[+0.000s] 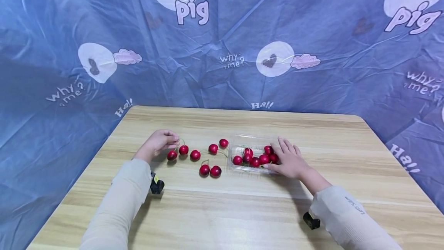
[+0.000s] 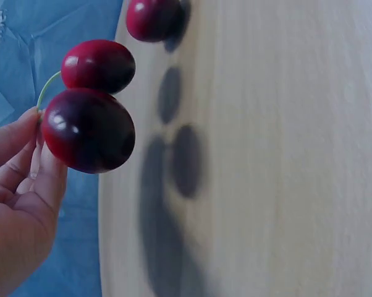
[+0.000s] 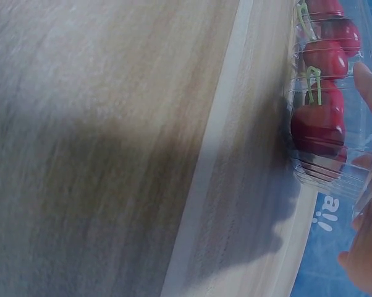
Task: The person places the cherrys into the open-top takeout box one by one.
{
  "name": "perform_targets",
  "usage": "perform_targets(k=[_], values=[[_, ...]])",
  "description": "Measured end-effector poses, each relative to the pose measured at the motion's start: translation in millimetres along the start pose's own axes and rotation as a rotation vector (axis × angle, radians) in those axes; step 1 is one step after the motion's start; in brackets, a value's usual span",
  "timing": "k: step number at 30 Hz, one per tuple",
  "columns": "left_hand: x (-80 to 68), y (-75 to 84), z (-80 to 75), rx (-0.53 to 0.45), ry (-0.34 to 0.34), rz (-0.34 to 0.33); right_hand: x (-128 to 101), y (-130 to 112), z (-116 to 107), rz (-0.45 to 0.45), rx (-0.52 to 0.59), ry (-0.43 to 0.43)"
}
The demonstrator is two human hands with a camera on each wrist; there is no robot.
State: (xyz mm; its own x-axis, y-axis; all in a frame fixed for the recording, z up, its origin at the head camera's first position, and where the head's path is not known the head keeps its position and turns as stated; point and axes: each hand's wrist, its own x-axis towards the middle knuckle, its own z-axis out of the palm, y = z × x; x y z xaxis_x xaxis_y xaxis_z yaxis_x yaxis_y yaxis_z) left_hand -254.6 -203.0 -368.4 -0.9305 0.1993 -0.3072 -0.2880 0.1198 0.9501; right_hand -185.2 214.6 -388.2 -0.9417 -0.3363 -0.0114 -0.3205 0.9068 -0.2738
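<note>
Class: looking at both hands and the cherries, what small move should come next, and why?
Probably the left hand carries its pinched cherry across to the clear tray, which the right hand steadies and which already holds several cherries.

wooden table [image 1: 243, 211] | blue printed cloth [image 1: 222, 80] draped behind

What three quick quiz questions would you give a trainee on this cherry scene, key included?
1. True or false: the right hand rests on the clear box.
2. What does the left hand pinch: A) a cherry stem, B) a spoon, C) a lid?
3. Fill in: the loose cherries lie on the ____ table.

Key: 1 true; 2 A; 3 wooden.
</note>
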Motion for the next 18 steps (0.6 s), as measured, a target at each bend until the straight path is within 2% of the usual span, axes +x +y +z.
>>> perform_targets(k=[13, 18], values=[[-3.4, 21.8, 23.1, -0.034, 0.001, 0.038, 1.2, -1.7, 0.0, -0.008, -0.008, -0.007], [-5.5, 29.7, 37.2, -0.097, -0.011, 0.067, 0.8, -1.3, 0.3, -0.01, -0.02, -0.004]])
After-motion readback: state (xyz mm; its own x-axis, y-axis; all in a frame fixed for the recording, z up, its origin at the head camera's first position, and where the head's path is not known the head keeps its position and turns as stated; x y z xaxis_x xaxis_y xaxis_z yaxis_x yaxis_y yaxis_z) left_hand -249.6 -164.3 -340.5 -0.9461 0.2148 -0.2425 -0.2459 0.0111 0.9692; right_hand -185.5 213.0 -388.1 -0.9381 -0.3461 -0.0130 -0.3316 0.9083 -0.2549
